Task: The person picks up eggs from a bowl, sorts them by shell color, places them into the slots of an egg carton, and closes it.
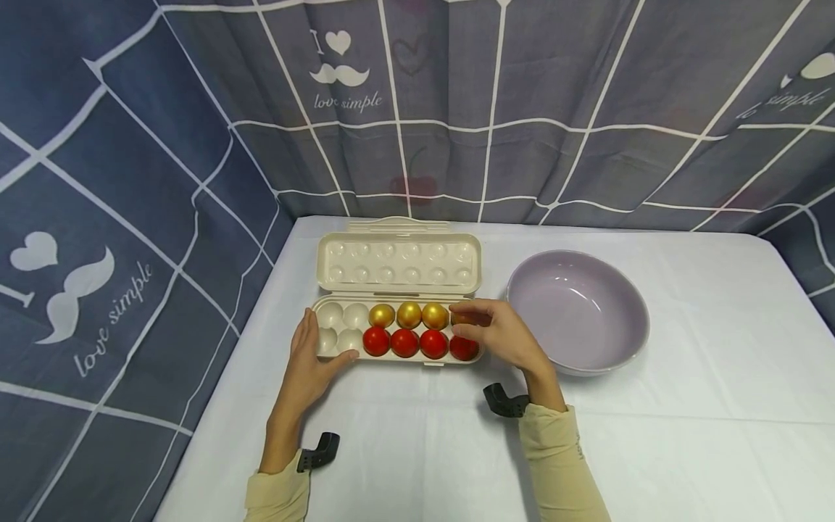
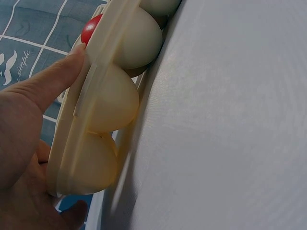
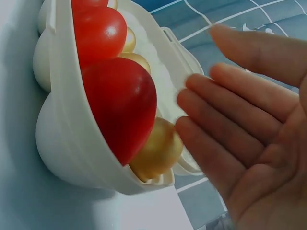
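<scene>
A cream egg carton (image 1: 394, 357) lies on the table, its lid (image 1: 399, 262) tipped back. Gold eggs (image 1: 409, 315) fill part of the back row and red eggs (image 1: 404, 343) part of the front row, toward the right end. The cups at the left end hold none. My left hand (image 1: 309, 370) grips that end, its thumb on the front rim and the other fingers around the side. At the right end, my right hand (image 1: 499, 335) hovers over the last gold egg (image 3: 158, 148), fingers fairly straight, and partly hides it in the head view.
Just right of the carton stands a wide lilac bowl (image 1: 580, 312) with nothing in it. The white table (image 1: 717, 377) is bounded by grey checked curtains (image 1: 450, 159) at the back and left.
</scene>
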Tool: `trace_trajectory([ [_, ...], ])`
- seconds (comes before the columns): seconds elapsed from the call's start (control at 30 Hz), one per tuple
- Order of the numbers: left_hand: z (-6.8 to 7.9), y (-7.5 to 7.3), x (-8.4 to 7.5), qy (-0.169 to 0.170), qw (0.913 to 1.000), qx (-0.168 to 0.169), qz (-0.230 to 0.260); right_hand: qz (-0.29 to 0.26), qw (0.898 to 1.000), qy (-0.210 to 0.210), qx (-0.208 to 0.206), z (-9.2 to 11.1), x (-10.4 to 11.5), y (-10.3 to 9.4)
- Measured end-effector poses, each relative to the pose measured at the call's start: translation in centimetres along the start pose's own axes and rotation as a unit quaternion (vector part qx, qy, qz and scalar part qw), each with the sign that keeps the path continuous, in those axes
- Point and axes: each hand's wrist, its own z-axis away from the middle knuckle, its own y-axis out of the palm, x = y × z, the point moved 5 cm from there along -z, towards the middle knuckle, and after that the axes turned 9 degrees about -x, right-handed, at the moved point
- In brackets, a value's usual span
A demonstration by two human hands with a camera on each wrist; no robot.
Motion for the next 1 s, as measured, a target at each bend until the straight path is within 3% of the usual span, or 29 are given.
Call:
trace_trajectory([
  [0.13, -0.1, -0.1, -0.1, 0.000, 1.0000, -0.001, 0.002, -0.034, 0.997, -0.007, -0.070, -0.2, 0.4, -0.4],
  [0.33, 0.0, 0.1, 0.0, -0.007, 1.0000, 0.005, 0.001, -0.091, 0.979, -0.044, -0.178, -0.5, 1.0, -0.8],
  [0.57, 0.0, 0.0, 0.0, -0.004, 1.0000, 0.001, 0.002, -0.043, 0.969, -0.038, -0.241, -0.6, 1.1, -0.7],
  [0.73, -0.1, 0.0, -0.2, 0.004, 1.0000, -0.004, 0.006, -0.022, 0.968, -0.018, -0.250, -0.6, 0.8, -0.6],
  [1.0, 0.2, -0.2, 0.0, 0.003, 0.9999, -0.010, 0.006, 0.004, 0.975, 0.012, -0.223, -2.4, 1.1, -0.8],
])
